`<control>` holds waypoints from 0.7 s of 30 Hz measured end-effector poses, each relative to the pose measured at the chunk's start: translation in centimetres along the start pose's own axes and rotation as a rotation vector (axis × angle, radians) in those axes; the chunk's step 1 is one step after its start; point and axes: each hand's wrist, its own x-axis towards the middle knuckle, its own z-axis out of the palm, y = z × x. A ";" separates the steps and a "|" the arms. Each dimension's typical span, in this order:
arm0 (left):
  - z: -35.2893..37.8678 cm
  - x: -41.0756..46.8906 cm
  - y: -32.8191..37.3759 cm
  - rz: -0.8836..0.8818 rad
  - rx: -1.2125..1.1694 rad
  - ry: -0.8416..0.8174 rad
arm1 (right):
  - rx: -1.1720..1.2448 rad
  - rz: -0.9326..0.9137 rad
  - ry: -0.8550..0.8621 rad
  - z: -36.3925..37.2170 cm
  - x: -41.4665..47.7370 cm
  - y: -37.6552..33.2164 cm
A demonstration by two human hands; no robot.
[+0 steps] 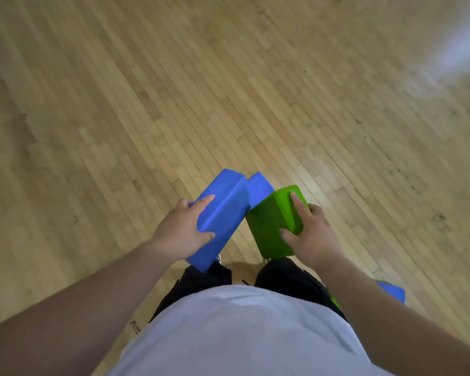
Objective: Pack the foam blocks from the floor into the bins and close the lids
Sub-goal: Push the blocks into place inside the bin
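Underfoot, worn wood-strip floor — left hand grips blue block, right hand grips green block.

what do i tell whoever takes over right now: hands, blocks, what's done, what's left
Left hand: grips the blue block, held off the floor.
Right hand: grips the green block, also in the air.
A second blue block pokes out behind those two; which hand carries it cannot be told.
A third blue block lies on the wood floor beside the right forearm, with a green sliver near it.
No bin or lid is in view.
Done: the carried blocks are picked up.
Left: put them in a bin, collect the ones on the floor, close the lids.
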 end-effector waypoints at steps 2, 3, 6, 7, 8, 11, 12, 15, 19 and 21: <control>0.0 -1.0 0.1 -0.038 -0.057 0.065 | -0.020 -0.065 0.008 -1.2 0.9 -0.4; 0.4 -1.4 0.2 -0.061 -0.084 0.095 | -0.025 -0.094 0.004 -1.7 1.5 -0.5; 2.4 -2.8 0.9 -0.147 -0.185 0.177 | -0.068 -0.186 -0.041 -3.0 3.4 -0.4; 3.3 -3.4 1.2 -0.184 -0.226 0.202 | -0.099 -0.227 -0.070 -3.4 4.1 -0.5; 4.2 -4.0 1.5 -0.222 -0.270 0.231 | -0.135 -0.269 -0.101 -3.8 4.7 -0.6; 7.4 -6.3 2.5 -0.309 -0.378 0.333 | -0.260 -0.395 -0.185 -4.7 6.6 -0.9; 8.3 -7.3 2.8 -0.343 -0.393 0.357 | -0.304 -0.440 -0.212 -4.8 7.0 -1.2; 11.6 -10.6 2.9 -0.455 -0.424 0.434 | -0.444 -0.569 -0.296 -4.2 8.2 -2.8; 15.9 -16.2 1.9 -0.647 -0.562 0.586 | -0.588 -0.749 -0.440 -0.4 7.4 -7.0; 18.0 -19.0 1.4 -0.754 -0.609 0.632 | -0.647 -0.860 -0.492 2.5 5.7 -9.6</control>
